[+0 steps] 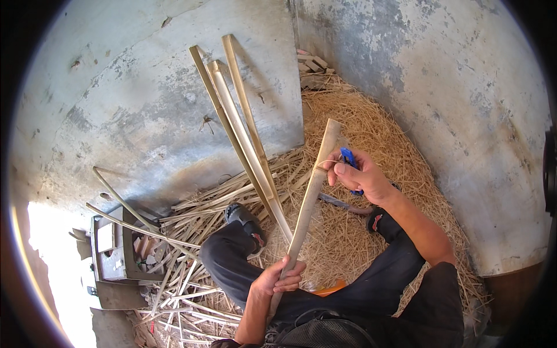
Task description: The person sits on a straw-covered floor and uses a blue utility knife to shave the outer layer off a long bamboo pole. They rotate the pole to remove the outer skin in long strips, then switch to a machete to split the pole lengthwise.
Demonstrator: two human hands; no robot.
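Observation:
My left hand [279,276] is closed around the lower part of a split bamboo piece [310,194], which slants up and away between my legs. Near its upper end is my right hand [355,174], fingers curled around a blue object [348,155]. Blue shows above and below the fingers, but most of it is covered and its kind is unclear. The right fingertips are beside a joint in the bamboo. Below the right hand, partly hidden, lies a curved, dark metal blade-like tool [342,203] on the straw.
Several long bamboo strips [232,116] lean on the grey wall [145,87]. Cut strips [197,214] litter the left floor, and a heap of straw-like shavings [377,127] lies ahead and to the right. A grey box [113,255] stands at left. An orange thing [331,288] shows between my legs.

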